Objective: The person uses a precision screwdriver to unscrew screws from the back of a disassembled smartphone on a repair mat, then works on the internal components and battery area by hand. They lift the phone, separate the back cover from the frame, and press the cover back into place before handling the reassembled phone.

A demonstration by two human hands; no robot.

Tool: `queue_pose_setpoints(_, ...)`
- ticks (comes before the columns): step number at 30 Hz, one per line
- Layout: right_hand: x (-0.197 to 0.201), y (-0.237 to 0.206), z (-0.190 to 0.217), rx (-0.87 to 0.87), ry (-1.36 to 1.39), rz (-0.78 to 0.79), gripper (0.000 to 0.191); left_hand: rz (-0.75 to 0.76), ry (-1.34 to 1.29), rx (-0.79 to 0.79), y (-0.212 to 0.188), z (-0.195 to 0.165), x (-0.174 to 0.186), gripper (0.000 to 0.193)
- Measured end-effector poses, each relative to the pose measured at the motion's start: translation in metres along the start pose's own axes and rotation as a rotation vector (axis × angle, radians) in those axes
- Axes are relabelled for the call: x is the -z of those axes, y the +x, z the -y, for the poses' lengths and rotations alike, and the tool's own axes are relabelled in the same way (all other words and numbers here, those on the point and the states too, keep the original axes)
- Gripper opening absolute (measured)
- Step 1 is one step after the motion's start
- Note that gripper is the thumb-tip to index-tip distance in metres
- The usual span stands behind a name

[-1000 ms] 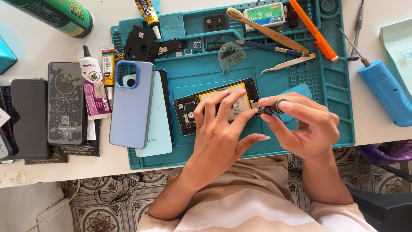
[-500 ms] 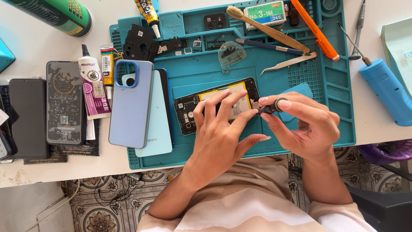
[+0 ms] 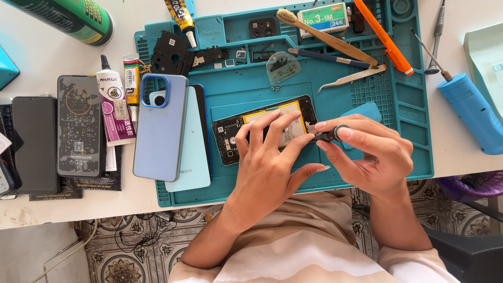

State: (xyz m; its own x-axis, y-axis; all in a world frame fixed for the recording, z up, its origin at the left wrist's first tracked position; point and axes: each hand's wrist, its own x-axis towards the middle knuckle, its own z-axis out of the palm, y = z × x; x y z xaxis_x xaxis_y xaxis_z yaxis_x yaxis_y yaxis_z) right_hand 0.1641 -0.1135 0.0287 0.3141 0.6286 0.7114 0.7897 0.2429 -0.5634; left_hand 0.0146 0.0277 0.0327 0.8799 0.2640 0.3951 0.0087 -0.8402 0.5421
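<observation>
Head view looks down on an opened phone [image 3: 262, 128] lying back-off on the teal repair mat [image 3: 414, 136], on the white surface. Left hand [image 3: 272, 157] is spread, fingers pressing flat on its battery to pin it. Right hand [image 3: 367, 152] pinches a small screwdriver [image 3: 327, 136] at the phone's right end. I'd say the phone's light, stiff, but fragile inside, so best held by the frame edges. Tweezers [image 3: 351, 78] lie nearby.

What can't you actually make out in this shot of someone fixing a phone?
Head view only:
- Screwdriver tip: hidden by the left hand fingers.
- Which screw it meets on the opened phone: too small, covered.
- Loose screws on the teal mat: too tiny to count.
- Green can: cut off by the top edge.
</observation>
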Motion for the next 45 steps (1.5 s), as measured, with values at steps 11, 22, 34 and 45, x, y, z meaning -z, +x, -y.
queue_pose_setpoints(11,-0.005,0.013,-0.009,-0.009,-0.055,0.043,0.054,0.013,-0.003,0.009,0.007,0.017,0.009,0.044)
queue_pose_setpoints(22,-0.012,0.029,-0.012,0.047,-0.048,0.057,0.049,0.013,-0.002,0.010,0.012,0.028,0.011,0.045)
queue_pose_setpoints(34,-0.025,0.034,-0.012,0.011,-0.103,-0.034,0.057,0.010,0.007,0.012,0.013,0.037,0.021,0.046)
queue_pose_setpoints(45,-0.042,0.048,-0.012,0.000,-0.088,-0.023,0.052,0.007,0.011,0.016,0.015,0.054,0.035,0.047)
